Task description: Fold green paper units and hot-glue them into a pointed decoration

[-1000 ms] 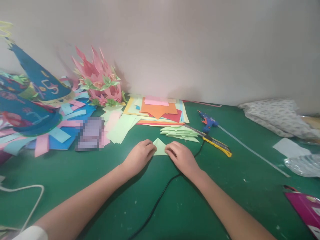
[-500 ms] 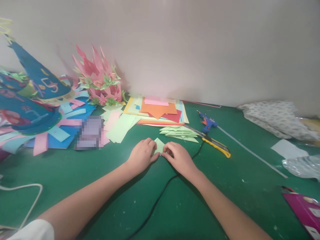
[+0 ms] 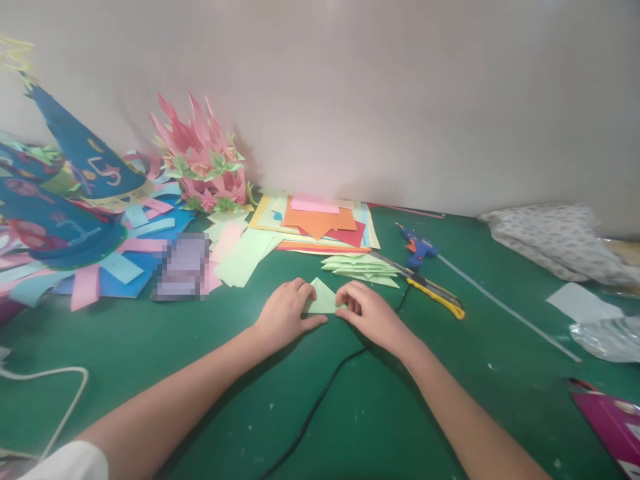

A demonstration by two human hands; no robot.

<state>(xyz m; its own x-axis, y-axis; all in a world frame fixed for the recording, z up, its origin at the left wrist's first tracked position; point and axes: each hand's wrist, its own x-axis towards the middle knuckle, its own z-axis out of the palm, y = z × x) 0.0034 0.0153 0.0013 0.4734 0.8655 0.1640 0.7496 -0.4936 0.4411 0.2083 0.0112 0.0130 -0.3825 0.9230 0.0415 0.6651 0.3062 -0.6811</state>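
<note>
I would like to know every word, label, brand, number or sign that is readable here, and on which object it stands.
"5" or "S" (I cannot tell which): pale character on the tall blue cone.
Pale band at the cone's base: marks too blurred to read.
Magenta item at right: pale patches, nothing legible.
No other text is readable.

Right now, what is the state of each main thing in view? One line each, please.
Green paper: folded into a triangle
Left hand: fingers on the paper, thumb spread
Right hand: fingers curled at the paper's right corner
Folded green papers: stacked
Utility knife: lying down, blade seemingly extended
Glue gun: on its side, power unclear
Coloured sheets: piled flat, overlapping
Pink paper crown: upright
Blue cone hats: standing
Black cord: loosely curved
</note>
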